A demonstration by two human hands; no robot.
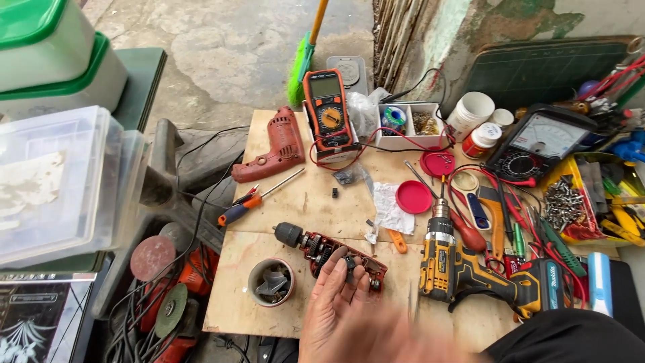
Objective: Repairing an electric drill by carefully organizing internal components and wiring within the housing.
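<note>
My left hand is raised palm-up at the bottom centre, its fingertips closed on a small dark part. It hovers over an opened red drill lying on the plywood board, with its chuck pointing left and its inner gears bared. My right hand is a blur at the bottom edge just right of the left hand; its fingers cannot be made out. A yellow and black cordless drill stands right of both hands. A small round cup of metal bits sits left of them.
Farther back lie a red drill housing half, a blue-orange screwdriver, an orange multimeter, two red lids, a white divided box and an analog meter. A yellow screw tray is right; plastic bins and grinders left.
</note>
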